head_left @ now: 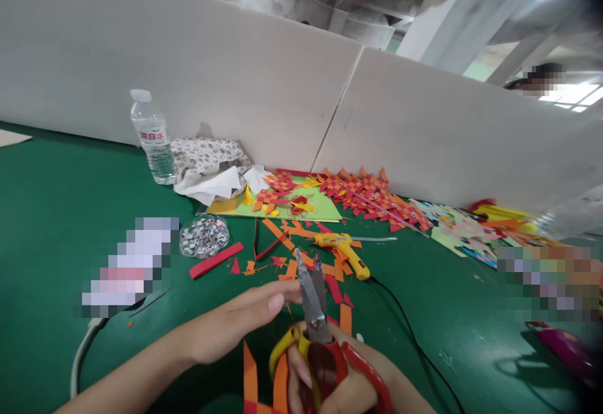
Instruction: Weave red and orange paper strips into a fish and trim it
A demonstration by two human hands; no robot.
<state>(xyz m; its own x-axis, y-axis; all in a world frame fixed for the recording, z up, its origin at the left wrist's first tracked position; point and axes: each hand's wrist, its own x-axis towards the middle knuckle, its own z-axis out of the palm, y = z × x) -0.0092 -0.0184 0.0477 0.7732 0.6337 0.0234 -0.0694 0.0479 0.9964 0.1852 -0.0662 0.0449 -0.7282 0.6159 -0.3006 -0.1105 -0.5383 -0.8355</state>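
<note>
My right hand (342,379) grips the red and yellow handles of a pair of scissors (311,304), blades pointing up and away and nearly closed. My left hand (238,326) reaches in from the left, its fingers together with the tips beside the blades; whether they pinch anything I cannot make out. Orange and red paper strips (250,373) hang below my hands, a woven piece at the bottom edge. More cut strips and scraps (287,250) lie on the green table (56,213) just ahead.
A yellow glue gun (343,252) with a black cord lies past the scraps. Beyond are a round tray of googly eyes (205,236), a water bottle (153,137), a cloth pouch (207,159), woven paper fish (372,197) and a white partition (235,68).
</note>
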